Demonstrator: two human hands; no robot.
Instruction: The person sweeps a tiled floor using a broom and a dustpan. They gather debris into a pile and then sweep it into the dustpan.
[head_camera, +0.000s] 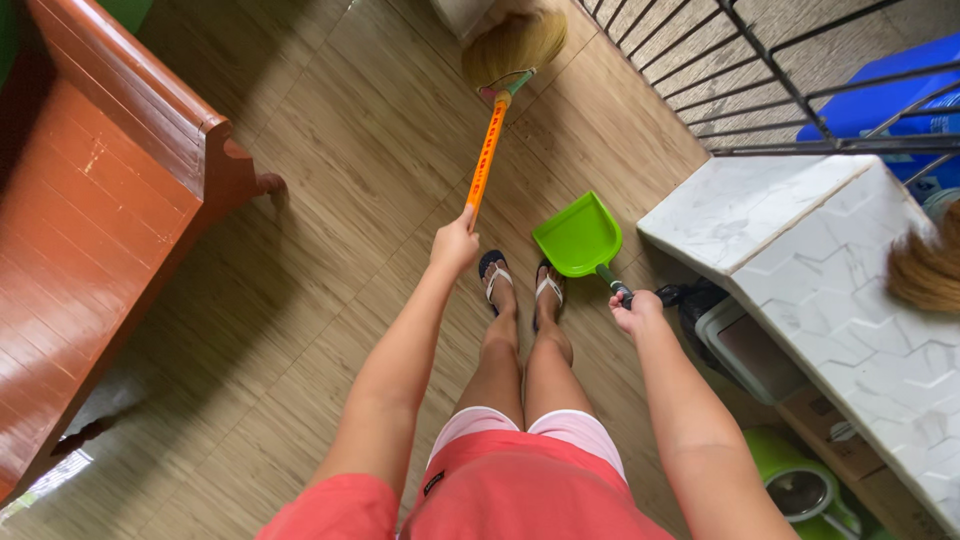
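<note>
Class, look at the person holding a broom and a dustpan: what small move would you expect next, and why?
Probably lowering the green dustpan to the wood floor. The right hand holds it by its handle, tilted near the feet, while the left hand grips the orange broom, whose bristles reach the floor ahead.

A broom (492, 120) with an orange handle and a bushy straw-coloured head slants across the wood-look floor, its bristles resting far ahead near the metal grille. A bright green plastic dustpan (580, 237) with a dark handle tilts mouth-forward just above the floor, beside the person's sandalled feet, near the white marble ledge.
</note>
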